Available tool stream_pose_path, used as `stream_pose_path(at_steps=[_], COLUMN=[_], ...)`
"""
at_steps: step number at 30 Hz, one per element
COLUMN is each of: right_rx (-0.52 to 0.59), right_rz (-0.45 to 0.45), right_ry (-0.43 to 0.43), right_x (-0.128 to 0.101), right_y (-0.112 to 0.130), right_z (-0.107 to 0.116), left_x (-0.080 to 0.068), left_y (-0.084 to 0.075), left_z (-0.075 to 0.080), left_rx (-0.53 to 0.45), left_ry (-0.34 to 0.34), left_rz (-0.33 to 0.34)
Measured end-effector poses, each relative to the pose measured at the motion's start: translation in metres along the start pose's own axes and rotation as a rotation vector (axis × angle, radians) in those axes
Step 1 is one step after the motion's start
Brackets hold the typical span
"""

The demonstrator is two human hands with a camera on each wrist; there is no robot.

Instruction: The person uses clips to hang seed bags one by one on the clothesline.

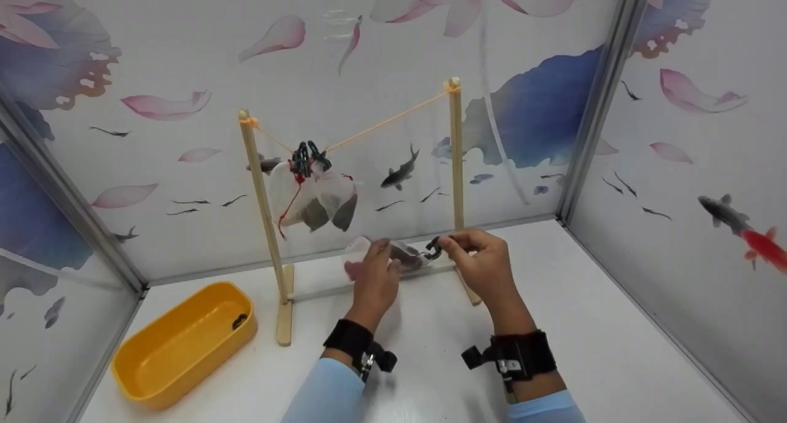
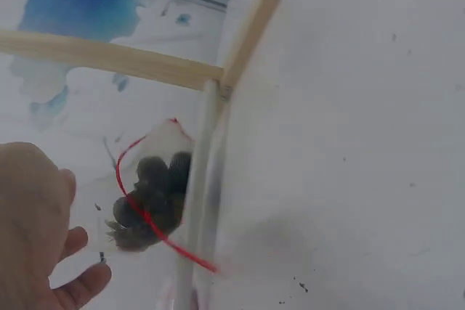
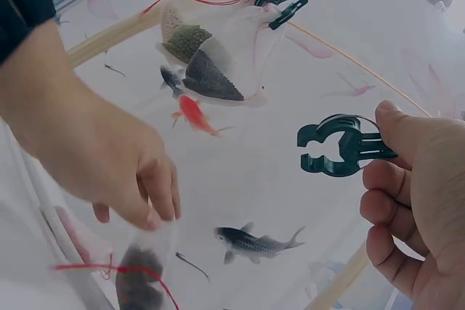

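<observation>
Sleeves nearest — right hand pinches clip, its mouth facing left, just right of the bag that the left hand pinches below the line — near the back edge of the desk.

Head view downward, close wrist views, wooden rack shared

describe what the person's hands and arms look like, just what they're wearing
The left hand and right hand are bare, without gloves. Light blue sleeves cover the forearms, ending short of the wrists. Each wrist wears a wide black strap with a small dark device jutting from its inner side.
</observation>
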State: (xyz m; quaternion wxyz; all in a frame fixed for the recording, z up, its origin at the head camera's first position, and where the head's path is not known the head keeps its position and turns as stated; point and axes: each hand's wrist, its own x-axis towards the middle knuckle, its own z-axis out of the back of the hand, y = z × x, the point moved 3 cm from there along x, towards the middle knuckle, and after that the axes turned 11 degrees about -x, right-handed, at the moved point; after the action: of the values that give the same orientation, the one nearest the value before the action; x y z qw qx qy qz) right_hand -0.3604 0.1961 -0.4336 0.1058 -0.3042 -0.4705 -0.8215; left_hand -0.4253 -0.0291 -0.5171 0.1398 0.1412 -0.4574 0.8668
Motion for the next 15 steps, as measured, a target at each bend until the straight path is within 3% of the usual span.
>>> stream_pose_path(at_steps=[2, 4, 8, 10, 12, 15], right_rx=[0.003, 0.001, -0.006, -0.006, -0.006, -0.007], right_rz=[0.001, 0.002, 0.011, 0.019, 0.028, 0.041], right_ry=[0.001, 0.005, 0.023, 0.036, 0.053, 0.078], right_x=[0.001, 0.001, 0.001, -0.001, -0.002, -0.003], right_y=[0.002, 0.003, 0.002, 0.002, 0.003, 0.003], right_z=[-0.001, -0.002, -0.006, -0.008, -0.011, -0.012], left_x=[-0.009, -0.019, -0.038, -0.046, -0.053, -0.062], left_y=[0.002, 0.009, 0.027, 0.032, 0.035, 0.031], left_z=[0.018, 0.034, 0.052, 0.055, 0.054, 0.048], left_rx=[-0.105, -0.135, -0.017, 0.101, 0.207, 0.316], left_ry=[-0.093, -0.180, -0.244, -0.209, -0.141, 0.042], left_rz=[0.011, 0.047, 0.156, 0.159, 0.108, -0.013])
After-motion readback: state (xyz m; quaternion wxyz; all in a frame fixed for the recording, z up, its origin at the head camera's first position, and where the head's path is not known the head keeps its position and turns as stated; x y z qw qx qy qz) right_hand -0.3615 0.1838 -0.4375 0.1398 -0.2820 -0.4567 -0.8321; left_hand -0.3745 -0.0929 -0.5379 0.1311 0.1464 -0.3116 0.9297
